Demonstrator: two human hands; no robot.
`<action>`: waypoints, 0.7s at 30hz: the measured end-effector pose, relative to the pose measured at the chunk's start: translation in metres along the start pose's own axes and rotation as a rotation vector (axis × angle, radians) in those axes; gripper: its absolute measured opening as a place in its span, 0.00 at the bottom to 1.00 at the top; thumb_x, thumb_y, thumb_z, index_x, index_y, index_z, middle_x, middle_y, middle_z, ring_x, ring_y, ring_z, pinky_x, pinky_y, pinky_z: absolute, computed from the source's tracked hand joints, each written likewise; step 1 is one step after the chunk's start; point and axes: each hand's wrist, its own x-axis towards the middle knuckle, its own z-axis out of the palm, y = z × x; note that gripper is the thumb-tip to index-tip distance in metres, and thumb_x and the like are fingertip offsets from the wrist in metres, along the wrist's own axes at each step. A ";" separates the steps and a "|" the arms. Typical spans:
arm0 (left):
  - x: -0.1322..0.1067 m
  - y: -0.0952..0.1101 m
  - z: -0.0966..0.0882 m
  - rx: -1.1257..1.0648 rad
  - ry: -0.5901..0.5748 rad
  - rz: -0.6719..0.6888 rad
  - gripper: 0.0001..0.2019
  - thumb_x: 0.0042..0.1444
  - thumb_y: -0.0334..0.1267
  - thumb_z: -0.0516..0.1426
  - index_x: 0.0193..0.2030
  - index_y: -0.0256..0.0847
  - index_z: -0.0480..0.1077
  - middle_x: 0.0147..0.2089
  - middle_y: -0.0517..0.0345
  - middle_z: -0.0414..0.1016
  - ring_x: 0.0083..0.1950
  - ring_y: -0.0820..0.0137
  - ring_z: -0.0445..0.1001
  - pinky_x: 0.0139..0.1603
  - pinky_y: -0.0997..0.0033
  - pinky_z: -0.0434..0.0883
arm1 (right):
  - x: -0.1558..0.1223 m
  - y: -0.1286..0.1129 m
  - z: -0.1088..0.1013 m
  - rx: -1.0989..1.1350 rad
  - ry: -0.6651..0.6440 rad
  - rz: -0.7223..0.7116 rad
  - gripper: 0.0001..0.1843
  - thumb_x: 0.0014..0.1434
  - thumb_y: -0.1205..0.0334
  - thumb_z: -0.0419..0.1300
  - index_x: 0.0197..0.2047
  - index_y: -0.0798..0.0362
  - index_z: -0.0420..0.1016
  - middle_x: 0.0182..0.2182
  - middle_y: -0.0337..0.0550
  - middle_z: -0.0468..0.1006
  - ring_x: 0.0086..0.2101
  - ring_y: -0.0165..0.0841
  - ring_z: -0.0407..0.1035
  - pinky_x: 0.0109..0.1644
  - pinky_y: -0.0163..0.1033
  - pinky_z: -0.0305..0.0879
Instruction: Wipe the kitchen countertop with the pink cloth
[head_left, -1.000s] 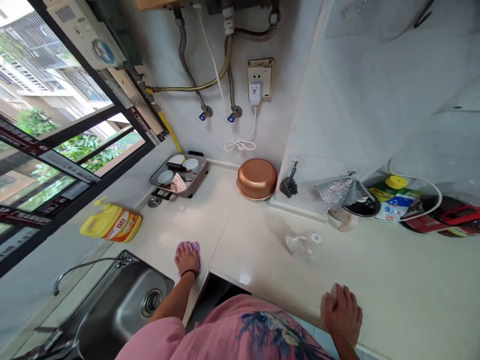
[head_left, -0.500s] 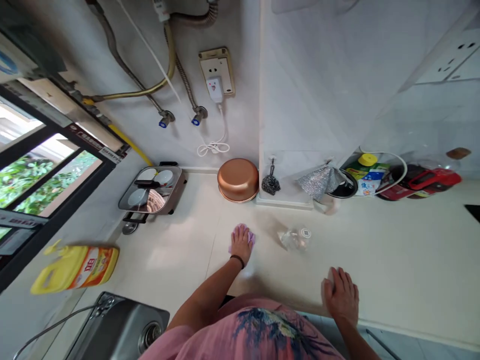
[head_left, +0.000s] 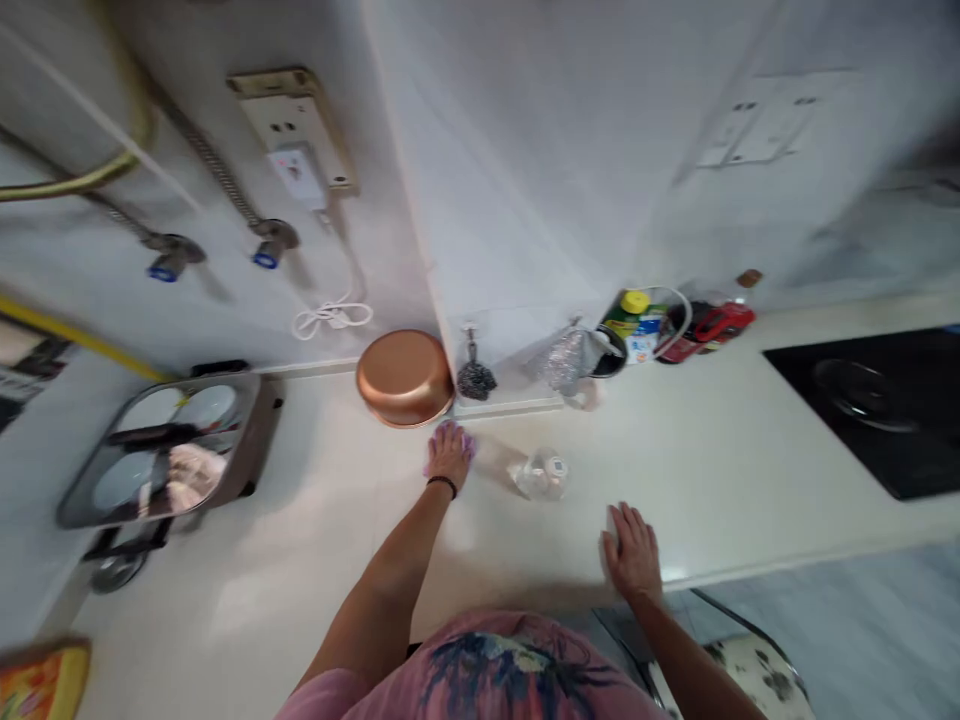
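My left hand [head_left: 450, 456] presses a crumpled purple cloth [head_left: 468, 444] against the white countertop [head_left: 330, 500], just in front of an upturned copper-coloured pot [head_left: 405, 375]. The cloth shows at the sides of the fingers; the rest is under my palm. A dark bracelet circles that wrist. My right hand [head_left: 634, 552] rests flat near the counter's front edge, fingers stretched out and holding nothing. Between the two hands stands a clear container [head_left: 541, 474] with a small label on top.
A black scrubber [head_left: 475, 380] and a silvery cloth [head_left: 564, 360] hang on the wall. Bottles and packets [head_left: 641, 318] stand behind, with a black cooktop [head_left: 862, 400] at right. At left sits an electric pan [head_left: 259, 430] of dishes; a patterned stool [head_left: 757, 670] is below right.
The view has swung right, bringing the cooktop and stool into sight. My left hand has slid the cloth forward, closer to the copper pot. My right hand still rests on the counter.
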 end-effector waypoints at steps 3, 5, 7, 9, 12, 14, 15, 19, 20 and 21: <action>0.007 0.006 0.001 0.010 0.005 -0.033 0.31 0.72 0.46 0.44 0.78 0.39 0.53 0.82 0.46 0.43 0.82 0.51 0.39 0.78 0.41 0.46 | 0.003 -0.009 -0.011 0.011 -0.012 0.003 0.31 0.71 0.52 0.45 0.73 0.51 0.60 0.71 0.51 0.63 0.70 0.46 0.52 0.74 0.60 0.45; 0.007 0.011 0.004 0.023 0.008 -0.034 0.32 0.71 0.46 0.45 0.79 0.38 0.52 0.82 0.45 0.43 0.82 0.50 0.39 0.77 0.40 0.45 | 0.004 -0.013 -0.017 0.016 -0.013 0.015 0.31 0.71 0.53 0.46 0.74 0.50 0.59 0.71 0.49 0.61 0.70 0.45 0.52 0.74 0.59 0.45; 0.000 0.017 0.008 0.040 0.007 -0.015 0.32 0.71 0.46 0.45 0.78 0.37 0.53 0.82 0.44 0.43 0.82 0.50 0.39 0.78 0.40 0.45 | 0.005 -0.014 -0.020 0.015 -0.012 0.024 0.30 0.71 0.53 0.46 0.73 0.49 0.59 0.72 0.48 0.61 0.71 0.45 0.51 0.74 0.58 0.45; -0.016 0.025 0.015 0.056 0.007 0.016 0.31 0.72 0.46 0.44 0.78 0.38 0.54 0.82 0.45 0.44 0.82 0.50 0.39 0.78 0.41 0.45 | 0.004 -0.015 -0.022 0.014 -0.013 0.027 0.30 0.71 0.54 0.47 0.73 0.49 0.60 0.72 0.47 0.61 0.71 0.44 0.51 0.75 0.58 0.45; -0.052 0.039 0.029 0.079 0.002 0.068 0.31 0.72 0.47 0.44 0.77 0.38 0.56 0.82 0.45 0.45 0.82 0.50 0.40 0.78 0.41 0.45 | 0.003 -0.016 -0.024 0.026 -0.012 0.021 0.30 0.71 0.54 0.47 0.73 0.49 0.60 0.72 0.47 0.61 0.71 0.44 0.51 0.75 0.57 0.45; -0.082 0.052 0.041 0.082 -0.019 0.119 0.31 0.72 0.47 0.44 0.77 0.39 0.57 0.82 0.45 0.44 0.82 0.49 0.39 0.78 0.40 0.45 | 0.003 -0.016 -0.025 0.043 -0.009 0.012 0.30 0.71 0.54 0.47 0.73 0.49 0.60 0.71 0.48 0.62 0.71 0.45 0.51 0.75 0.58 0.44; -0.097 0.059 0.047 0.077 -0.034 0.152 0.30 0.72 0.48 0.45 0.77 0.40 0.57 0.82 0.45 0.45 0.82 0.48 0.39 0.78 0.40 0.45 | 0.003 -0.016 -0.025 0.052 -0.006 0.009 0.30 0.71 0.54 0.47 0.73 0.49 0.60 0.71 0.48 0.61 0.71 0.45 0.50 0.75 0.59 0.44; -0.145 0.087 0.070 0.033 -0.086 0.326 0.30 0.71 0.49 0.47 0.77 0.44 0.58 0.81 0.48 0.48 0.82 0.49 0.40 0.78 0.39 0.45 | 0.002 -0.013 -0.022 0.081 0.013 0.010 0.30 0.71 0.53 0.46 0.73 0.50 0.60 0.72 0.50 0.60 0.71 0.47 0.50 0.75 0.61 0.43; -0.153 0.091 0.075 0.025 -0.094 0.368 0.30 0.71 0.49 0.48 0.77 0.45 0.58 0.81 0.49 0.49 0.82 0.50 0.40 0.78 0.40 0.45 | 0.003 -0.012 -0.020 0.089 0.020 0.008 0.30 0.71 0.53 0.46 0.73 0.50 0.60 0.72 0.50 0.60 0.71 0.47 0.50 0.75 0.61 0.42; -0.158 0.093 0.077 0.019 -0.099 0.397 0.30 0.71 0.49 0.48 0.77 0.46 0.57 0.81 0.50 0.49 0.82 0.51 0.41 0.78 0.41 0.45 | 0.003 -0.011 -0.019 0.098 0.028 0.004 0.31 0.71 0.53 0.46 0.73 0.50 0.60 0.72 0.50 0.60 0.71 0.47 0.50 0.75 0.61 0.42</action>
